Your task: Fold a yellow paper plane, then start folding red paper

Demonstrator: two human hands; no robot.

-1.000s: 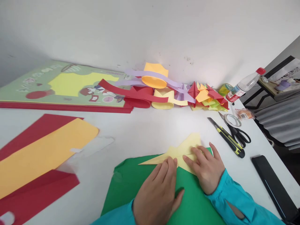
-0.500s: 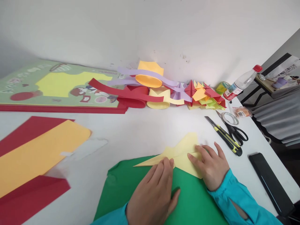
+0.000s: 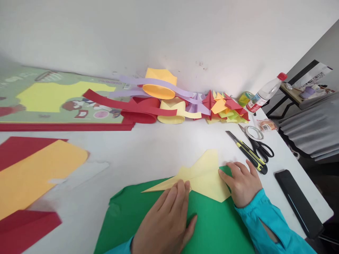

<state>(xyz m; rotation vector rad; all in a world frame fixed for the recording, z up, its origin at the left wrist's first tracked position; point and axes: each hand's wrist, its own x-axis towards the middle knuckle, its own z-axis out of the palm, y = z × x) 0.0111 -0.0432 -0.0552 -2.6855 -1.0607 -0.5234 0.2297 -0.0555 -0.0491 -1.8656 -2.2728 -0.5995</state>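
A pale yellow folded paper [image 3: 201,176] lies on a green sheet [image 3: 217,225] on the white table. My left hand [image 3: 164,220] lies flat on the green sheet, fingers stretched out, fingertips pressing the yellow paper's left part. My right hand [image 3: 242,181] rests at the paper's right edge, fingers slightly curled with the tips on the fold. Neither hand grips anything; both wear teal sleeves.
Red and orange sheets [image 3: 34,173] lie at the left. A green picture board [image 3: 58,102] and a heap of paper crafts [image 3: 169,102] line the wall. A utility knife [image 3: 246,152], scissors [image 3: 261,146], tape roll [image 3: 253,132], bottle [image 3: 265,93] and black phone [image 3: 298,203] sit to the right.
My right hand has slid rightward along the yellow paper to its right edge. The view has shifted right, so everything sits further left in the picture.
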